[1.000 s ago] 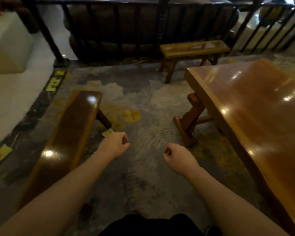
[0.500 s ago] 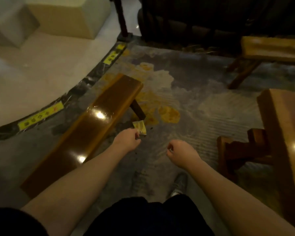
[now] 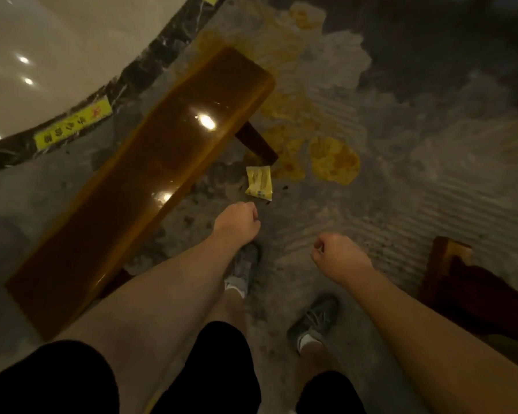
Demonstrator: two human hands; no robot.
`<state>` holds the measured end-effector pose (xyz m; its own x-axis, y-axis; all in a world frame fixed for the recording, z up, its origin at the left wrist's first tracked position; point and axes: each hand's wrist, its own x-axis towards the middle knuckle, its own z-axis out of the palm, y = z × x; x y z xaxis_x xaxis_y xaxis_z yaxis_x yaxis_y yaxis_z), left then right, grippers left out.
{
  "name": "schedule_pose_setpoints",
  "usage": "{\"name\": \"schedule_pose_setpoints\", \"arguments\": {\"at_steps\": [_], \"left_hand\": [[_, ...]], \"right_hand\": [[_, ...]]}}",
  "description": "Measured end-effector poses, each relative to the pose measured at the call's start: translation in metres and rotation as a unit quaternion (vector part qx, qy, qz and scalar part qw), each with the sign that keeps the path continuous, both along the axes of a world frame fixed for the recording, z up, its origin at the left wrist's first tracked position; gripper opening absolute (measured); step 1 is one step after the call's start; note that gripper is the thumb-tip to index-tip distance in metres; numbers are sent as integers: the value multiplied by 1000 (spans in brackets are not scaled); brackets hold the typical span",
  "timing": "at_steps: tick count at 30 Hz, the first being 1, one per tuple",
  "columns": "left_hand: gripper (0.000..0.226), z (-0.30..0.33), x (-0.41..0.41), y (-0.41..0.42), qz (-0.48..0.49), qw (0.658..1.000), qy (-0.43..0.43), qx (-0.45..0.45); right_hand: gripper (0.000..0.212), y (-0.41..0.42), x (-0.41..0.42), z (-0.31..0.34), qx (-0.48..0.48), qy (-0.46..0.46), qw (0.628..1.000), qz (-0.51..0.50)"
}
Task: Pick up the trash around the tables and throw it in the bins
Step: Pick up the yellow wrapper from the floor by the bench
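Note:
A small yellow wrapper (image 3: pixel 259 182) lies flat on the grey patterned carpet (image 3: pixel 401 204), just past the foot of a wooden bench's leg. My left hand (image 3: pixel 237 224) hovers a little short of the wrapper, fingers curled shut, holding nothing. My right hand (image 3: pixel 338 258) hangs further right and nearer to me, also curled into a loose fist with nothing in it. No bin is in view.
A long glossy wooden bench (image 3: pixel 150 177) runs diagonally at my left, its dark leg (image 3: pixel 256 143) beside the wrapper. A table's wooden base (image 3: pixel 461 279) stands at the right. A dark marble border (image 3: pixel 81 115) with yellow labels edges the white floor (image 3: pixel 42 55). My two shoes (image 3: pixel 314 319) stand below.
My view has tilted down and moved closer to the floor. The wrapper now lies clear ahead of my left hand. Both hands stay curled.

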<state>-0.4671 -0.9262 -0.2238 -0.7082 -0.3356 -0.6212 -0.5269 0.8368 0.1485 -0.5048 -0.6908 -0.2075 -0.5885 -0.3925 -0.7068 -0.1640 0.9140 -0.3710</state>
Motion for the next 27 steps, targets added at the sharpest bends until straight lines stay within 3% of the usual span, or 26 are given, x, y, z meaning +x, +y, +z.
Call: {"name": "schedule_pose_setpoints", "arguments": {"at_steps": [6,12,17,21,27], "left_hand": [[24,-176,-53,-39,-82,996,-16,-27],[49,-344,-82,-76,-183,979,-27,-91],[65,-426,-97,-89,-224,966,-33,-127],[50,-470,-101,-104,-300,944,-21,-135],[32,-460,-110,-119,-323,942,60,-70]], "right_hand": [[40,-19,-42,-166,21,-53,998,-14],[65,-45,-67,-341,89,-139,986,5],[87,-51,-61,-436,132,-158,978,34],[98,-54,-50,-489,145,-119,981,39],[92,-58,-34,-508,145,-57,988,2]]}}
